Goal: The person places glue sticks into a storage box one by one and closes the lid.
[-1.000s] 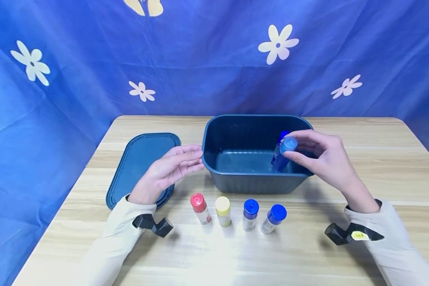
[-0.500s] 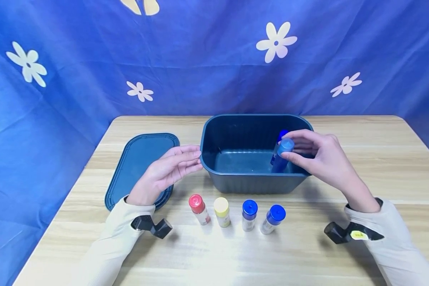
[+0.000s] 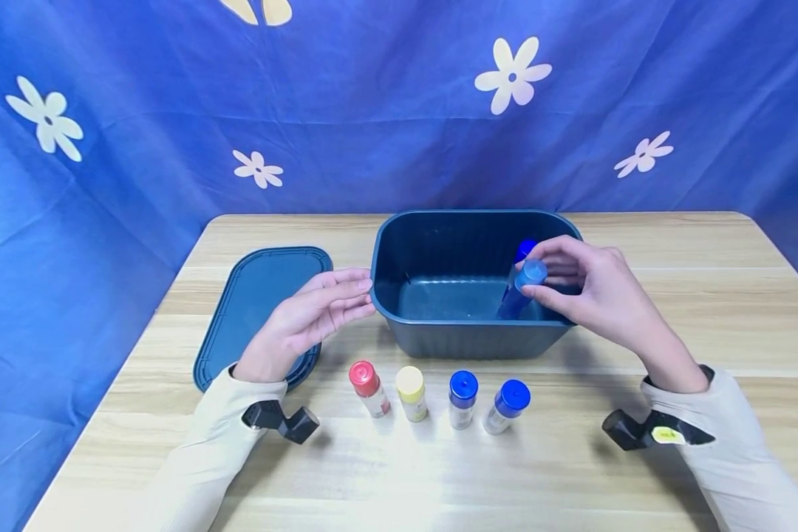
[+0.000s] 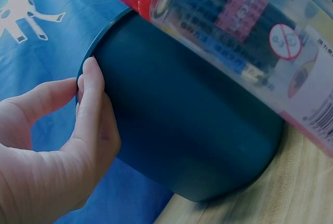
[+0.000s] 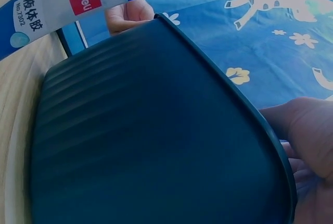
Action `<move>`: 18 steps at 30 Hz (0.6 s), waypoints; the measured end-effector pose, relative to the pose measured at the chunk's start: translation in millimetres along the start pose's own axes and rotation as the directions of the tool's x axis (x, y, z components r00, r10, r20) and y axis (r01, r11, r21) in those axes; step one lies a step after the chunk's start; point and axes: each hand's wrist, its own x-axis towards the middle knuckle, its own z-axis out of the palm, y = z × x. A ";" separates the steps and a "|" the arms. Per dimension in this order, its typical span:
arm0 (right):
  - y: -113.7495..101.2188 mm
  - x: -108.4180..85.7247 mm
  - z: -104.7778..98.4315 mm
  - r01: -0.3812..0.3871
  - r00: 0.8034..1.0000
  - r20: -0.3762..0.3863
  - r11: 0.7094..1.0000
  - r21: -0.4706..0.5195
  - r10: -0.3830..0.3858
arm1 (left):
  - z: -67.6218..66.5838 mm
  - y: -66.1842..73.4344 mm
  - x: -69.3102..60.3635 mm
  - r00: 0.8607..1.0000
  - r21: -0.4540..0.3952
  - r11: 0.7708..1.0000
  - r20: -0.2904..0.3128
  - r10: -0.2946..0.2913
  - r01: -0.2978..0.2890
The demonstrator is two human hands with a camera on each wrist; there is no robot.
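My right hand (image 3: 595, 284) reaches over the right side of the dark teal bin (image 3: 465, 340), thumb and fingers pinching a blue bottle (image 3: 532, 273) inside it. Another blue-capped bottle (image 3: 524, 250) is beside it, partly hidden by that hand. My left hand (image 3: 315, 314) touches the bin's left rim with its fingertips. In the left wrist view the left hand (image 4: 67, 130) lies along the bin's edge (image 4: 171, 114). The right wrist view has the bin's wall (image 5: 151, 130) hiding what the right hand (image 5: 309, 140) holds.
In front of the bin stand a red-capped bottle (image 3: 366, 380), a yellow-capped bottle (image 3: 411, 388) and two blue-capped bottles (image 3: 462, 391) (image 3: 510, 399). A teal lid (image 3: 253, 295) lies on the table at the left, partly under the left hand. A blue flowered cloth (image 3: 386, 111) hangs behind.
The pinched bottle's lower end has shifted slightly left inside the bin, so it leans more. My left hand keeps its place at the rim.
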 end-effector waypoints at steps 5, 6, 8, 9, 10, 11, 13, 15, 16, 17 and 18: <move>2.6 2.0 1.6 0.046 0.999 0.023 0.998 -0.036 -0.045 | -0.3 -0.6 0.0 1.000 -0.027 1.000 0.021 0.005 -0.004; 2.7 2.4 1.9 0.048 0.999 0.026 0.998 -0.040 -0.047 | -0.5 -0.7 -0.4 1.000 -0.037 0.999 0.029 0.010 -0.009; 2.3 2.9 2.2 0.042 0.999 0.033 0.998 -0.053 -0.040 | -1.0 -0.9 -1.3 0.999 -0.054 0.998 0.048 0.023 -0.020; 1.9 3.2 2.4 0.038 0.999 0.036 0.998 -0.054 -0.036 | -1.3 -1.1 -1.5 0.998 -0.060 0.998 0.056 0.028 -0.025; 1.5 3.2 2.5 0.034 0.999 0.037 0.998 -0.057 -0.032 | -1.3 -1.3 -1.5 0.998 -0.064 0.998 0.063 0.031 -0.027; 1.3 3.2 2.6 0.031 0.999 0.039 0.998 -0.059 -0.029 | -0.9 -1.3 -1.4 0.997 -0.061 0.998 0.064 0.033 -0.029; 0.3 3.2 2.9 0.028 0.999 0.047 0.998 -0.061 -0.025 | -0.8 -1.3 -0.9 0.998 -0.060 0.998 0.052 0.025 -0.022; -0.4 3.9 3.3 0.029 0.998 0.059 0.998 -0.052 -0.026 | 0.1 -0.9 -0.4 0.999 -0.039 0.999 0.038 0.018 -0.017; -0.6 4.2 3.5 0.030 0.998 0.064 0.998 -0.053 -0.026 | 0.3 -0.8 -0.2 1.000 -0.027 1.000 0.028 0.014 -0.013; -0.8 4.4 3.5 0.028 0.997 0.071 0.998 -0.053 -0.024 | 0.3 -0.8 0.0 1.000 -0.017 1.000 0.023 0.011 -0.011; -0.8 4.6 3.5 0.028 0.997 0.077 0.998 -0.055 -0.023 | -0.3 -0.9 0.4 1.000 -0.013 1.000 0.021 0.009 -0.009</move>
